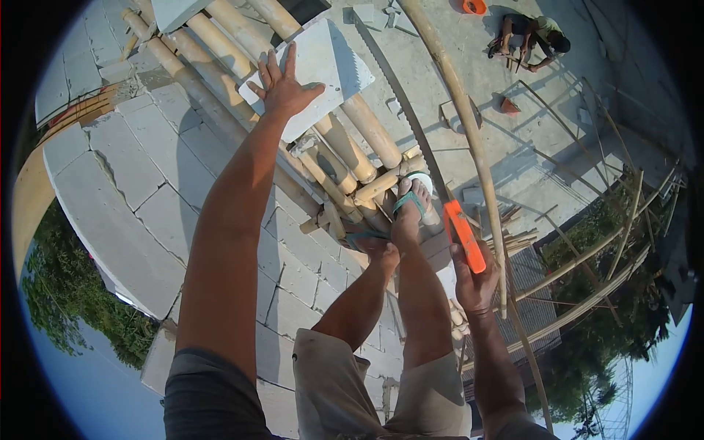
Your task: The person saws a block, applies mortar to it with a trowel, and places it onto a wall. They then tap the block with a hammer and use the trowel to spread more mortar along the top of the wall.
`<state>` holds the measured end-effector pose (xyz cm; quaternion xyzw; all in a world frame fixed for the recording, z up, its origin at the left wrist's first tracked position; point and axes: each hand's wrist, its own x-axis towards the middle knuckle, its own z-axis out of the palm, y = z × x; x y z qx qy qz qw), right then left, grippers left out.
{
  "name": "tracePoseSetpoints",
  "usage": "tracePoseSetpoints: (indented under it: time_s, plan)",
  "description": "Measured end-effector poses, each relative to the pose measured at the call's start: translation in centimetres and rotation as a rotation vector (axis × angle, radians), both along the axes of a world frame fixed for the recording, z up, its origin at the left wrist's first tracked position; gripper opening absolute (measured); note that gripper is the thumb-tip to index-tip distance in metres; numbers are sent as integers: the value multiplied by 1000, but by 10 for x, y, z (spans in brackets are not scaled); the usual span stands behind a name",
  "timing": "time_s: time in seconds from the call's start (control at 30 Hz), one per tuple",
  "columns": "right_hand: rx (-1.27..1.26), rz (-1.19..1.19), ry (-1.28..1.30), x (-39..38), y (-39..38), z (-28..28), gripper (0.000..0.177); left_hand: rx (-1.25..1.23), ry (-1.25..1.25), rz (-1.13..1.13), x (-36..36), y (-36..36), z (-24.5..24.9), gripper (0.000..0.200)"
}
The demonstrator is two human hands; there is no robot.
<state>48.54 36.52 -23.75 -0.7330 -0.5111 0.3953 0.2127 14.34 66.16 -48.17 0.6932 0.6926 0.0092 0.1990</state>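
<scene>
Sleeve (209, 400) is cropped; bamboo poles (367, 128), part-hidden by block (317, 117) under splayed left fingers (290, 64); saw (421, 138), clasped by right fingers (493, 258); concrete floor (506, 169).

The left arm (229, 242) reaches far out, almost straight; the left hand (284, 92) is flat with its back facing up, fingers spread and thumb sticking out sideways; the right arm (496, 359) is bent nearer the body; the right hand (475, 286) is curled tight in a grip.
</scene>
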Motion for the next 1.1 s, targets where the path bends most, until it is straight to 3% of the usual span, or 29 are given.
tracePoseSetpoints:
  time_s: [0.07, 0.1, 0.13, 0.2, 0.23, 0.27, 0.33, 0.37, 0.43, 0.47, 0.53, 0.6, 0.67, 0.73, 0.9, 0.97, 1.0, 1.07, 1.1]
  plan:
    - [73, -75, 35, -10, 21, -1, 19, -29, 45, -13, 11, -8, 15, 125]
    - [-161, -125, -55, -15, 34, 5, 20, -61, 98, -46, 9, -9, 20, 134]
    - [-164, -109, -50, -18, 42, -2, 20, -66, 103, -30, 3, -8, 17, 134]
    - [-163, -223, 26, -23, 66, -25, 27, -70, 7, 349, -7, -5, 12, 138]
    - [-242, -175, -61, -21, 85, -32, 30, -106, 76, 549, -8, -1, 25, 143]
    - [-316, -126, -149, -16, 107, -38, 34, -108, 76, 560, -13, -5, 25, 143]
    - [-330, 28, -277, -8, 148, -53, 39, -33, -524, 1171, -31, -12, 26, 131]
    - [-322, 102, -327, -5, 169, -61, 39, -26, -525, 1175, -39, -18, 34, 131]
    - [-274, 254, -409, -6, 207, -72, 39, -317, -782, 1063, -53, -36, 51, 103]
    - [-229, 335, -445, -8, 227, -73, 38, -311, -789, 1067, -59, -38, 43, 103]
    - [-211, 522, -524, -14, 264, -73, 31, -257, -1092, 859, -69, -58, -1, 80]
    - [-155, 656, -584, -28, 287, -62, 29, -262, -1107, 883, -72, -64, -30, 82]
    - [-102, 791, -635, -39, 292, -61, 27, -410, -1014, 1061, -67, -65, -28, 86]
    - [-96, 835, -695, -43, 287, -62, 23, -437, -1000, 1075, -68, -73, -17, 87]
    - [-2, 747, -564, -33, 230, -78, 26, -395, -905, 1054, -102, -73, -18, 88]
    - [-146, 444, -361, -39, 207, -82, 32, -426, -818, 1032, -109, -79, -2, 87]
    - [-154, 440, -351, -42, 196, -89, 32, -476, -779, 950, -106, -81, 4, 86]
    - [-177, 160, -189, -46, 180, -98, 37, -526, -739, 858, -98, -78, 7, 85]
    - [-143, 173, -130, -53, 173, -91, 38, -478, -696, 820, -95, -79, 6, 83]
